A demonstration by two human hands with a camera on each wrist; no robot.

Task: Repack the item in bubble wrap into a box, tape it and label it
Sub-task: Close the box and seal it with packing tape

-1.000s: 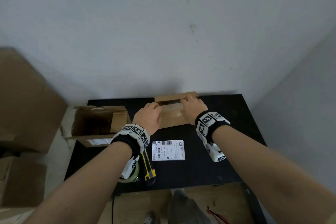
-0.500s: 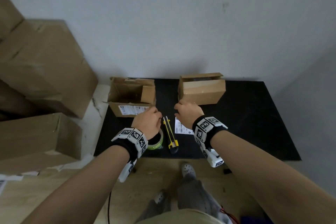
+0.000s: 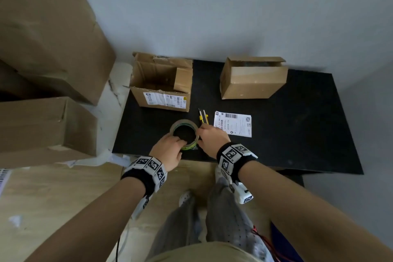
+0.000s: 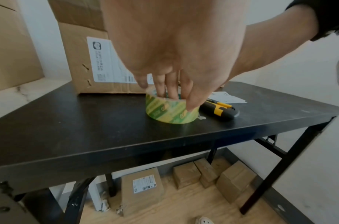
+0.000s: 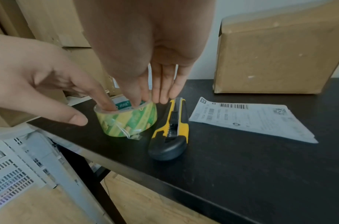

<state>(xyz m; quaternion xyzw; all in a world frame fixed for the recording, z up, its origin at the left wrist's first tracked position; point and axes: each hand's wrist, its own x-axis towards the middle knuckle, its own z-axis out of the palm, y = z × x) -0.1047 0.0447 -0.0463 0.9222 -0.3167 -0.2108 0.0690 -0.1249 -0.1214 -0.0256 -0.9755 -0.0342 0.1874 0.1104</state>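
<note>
A green-and-yellow tape roll (image 3: 184,134) lies flat near the front edge of the black table (image 3: 297,134). My left hand (image 3: 180,142) has its fingers hooked down into the roll's core (image 4: 164,92), with the thumb (image 4: 191,104) by its outer wall. The straight fingers of my right hand (image 3: 201,132) touch the roll's right rim (image 5: 143,104). A loose tape end (image 5: 132,134) sticks out at the roll's base. The plain cardboard box (image 3: 253,80) stands at the back right with its near flap folded over; its contents are dim. A shipping label (image 3: 234,123) lies flat in front of it.
A yellow-and-black utility knife (image 3: 203,116) lies just right of the roll. An opened, torn box (image 3: 162,83) with an old label stands at the back left. Large cartons (image 3: 42,49) are stacked left of the table, and small boxes (image 4: 212,174) sit under it.
Both hands left the plain box at the back and came to the front edge. The left hand reached the tape roll first; the right hand has now moved from the label to the roll.
</note>
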